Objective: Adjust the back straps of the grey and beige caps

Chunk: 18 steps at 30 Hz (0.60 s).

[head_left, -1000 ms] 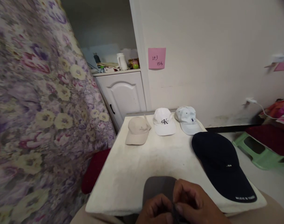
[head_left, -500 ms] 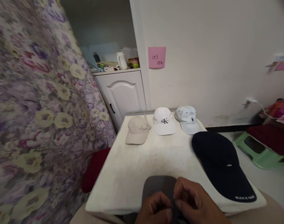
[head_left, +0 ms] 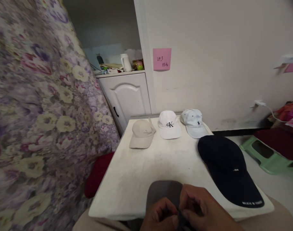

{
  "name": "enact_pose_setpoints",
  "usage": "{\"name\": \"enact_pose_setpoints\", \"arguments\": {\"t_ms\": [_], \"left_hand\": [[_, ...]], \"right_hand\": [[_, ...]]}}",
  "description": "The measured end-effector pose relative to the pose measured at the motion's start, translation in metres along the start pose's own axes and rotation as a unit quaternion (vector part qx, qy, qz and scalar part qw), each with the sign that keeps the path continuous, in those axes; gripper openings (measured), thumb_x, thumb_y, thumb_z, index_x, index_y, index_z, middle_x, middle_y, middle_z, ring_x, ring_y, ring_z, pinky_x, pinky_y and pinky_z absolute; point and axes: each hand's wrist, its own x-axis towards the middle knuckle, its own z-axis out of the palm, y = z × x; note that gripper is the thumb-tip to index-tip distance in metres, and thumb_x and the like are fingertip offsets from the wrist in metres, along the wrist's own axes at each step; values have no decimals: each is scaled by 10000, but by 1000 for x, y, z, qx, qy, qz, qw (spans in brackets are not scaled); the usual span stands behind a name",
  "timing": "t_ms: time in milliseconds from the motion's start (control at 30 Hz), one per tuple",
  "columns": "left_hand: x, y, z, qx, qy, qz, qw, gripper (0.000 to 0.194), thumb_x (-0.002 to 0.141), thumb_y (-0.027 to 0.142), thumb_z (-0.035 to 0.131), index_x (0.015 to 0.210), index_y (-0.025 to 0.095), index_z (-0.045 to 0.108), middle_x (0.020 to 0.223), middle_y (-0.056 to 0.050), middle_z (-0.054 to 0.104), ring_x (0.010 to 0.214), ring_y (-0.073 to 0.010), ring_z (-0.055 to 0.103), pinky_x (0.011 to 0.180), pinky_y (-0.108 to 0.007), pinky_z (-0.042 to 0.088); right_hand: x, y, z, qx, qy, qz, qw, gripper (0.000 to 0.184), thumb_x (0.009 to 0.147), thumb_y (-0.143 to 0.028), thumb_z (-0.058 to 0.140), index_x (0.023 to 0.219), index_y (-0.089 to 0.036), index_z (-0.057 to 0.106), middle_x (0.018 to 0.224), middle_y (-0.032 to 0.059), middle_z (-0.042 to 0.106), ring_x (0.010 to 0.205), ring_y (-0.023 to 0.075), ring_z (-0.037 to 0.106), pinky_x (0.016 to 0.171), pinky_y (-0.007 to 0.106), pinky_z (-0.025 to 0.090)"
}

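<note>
A grey cap (head_left: pixel 163 192) lies at the near edge of the white table (head_left: pixel 141 173), its brim pointing away from me. Both hands are closed on its rear part at the bottom of the view: my left hand (head_left: pixel 161 215) and my right hand (head_left: pixel 201 208) pinch a dark strap between their fingertips. A large dark navy cap (head_left: pixel 229 170) lies on the table just right of my right hand. At the table's far edge sit a beige cap (head_left: pixel 142 134), a white cap (head_left: pixel 169 125) with a black logo, and a pale blue cap (head_left: pixel 194 123).
A floral curtain (head_left: pixel 36 112) hangs along the left. A white cabinet (head_left: pixel 126 96) with clutter on top stands behind the table. On the wall is a pink note (head_left: pixel 162 59). A green stool (head_left: pixel 266 155) and a red cushion (head_left: pixel 98 175) are on the floor.
My fingers have shifted slightly on the grey cap's strap; the caps on the table have not moved.
</note>
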Motion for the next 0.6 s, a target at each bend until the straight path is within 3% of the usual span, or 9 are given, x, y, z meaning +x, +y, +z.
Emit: {"name": "enact_pose_setpoints", "arguments": {"t_ms": [600], "left_hand": [[1,1,0,38,-6,7,999,460,660,588,791,740,170,616,667,26,491,660,-141,371,641,-304,259]], "right_hand": [[-1,1,-4,-27,-21,-2,999,179,737,-57,540,787,-212,616,684,-54,567,650,136,536,566,259,359]]}}
